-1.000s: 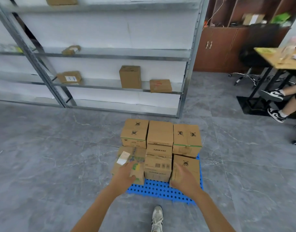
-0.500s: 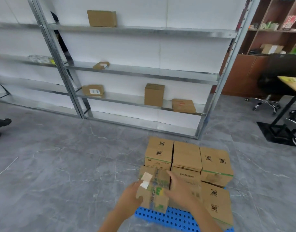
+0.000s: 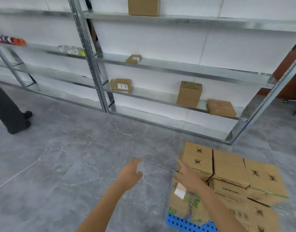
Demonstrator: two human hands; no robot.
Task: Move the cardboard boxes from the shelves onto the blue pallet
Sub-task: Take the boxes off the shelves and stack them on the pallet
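Cardboard boxes [image 3: 189, 94] wait on the shelves [image 3: 177, 68]; the upright one stands toward the right end of the low shelf, ahead and above my right hand [image 3: 188, 178], the nearer one. I have both hands spread, holding nothing, left hand [image 3: 131, 172] over the floor [image 3: 76, 164] beside the blue pallet [image 3: 180, 223].

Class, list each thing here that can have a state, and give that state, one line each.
left hand: open, empty.
right hand: open, empty, over the stacked boxes.
blue pallet: loaded with those boxes.
tall box: upright, on the shelf.
flat box: lying flat, same shelf.
labelled box: on that shelf.
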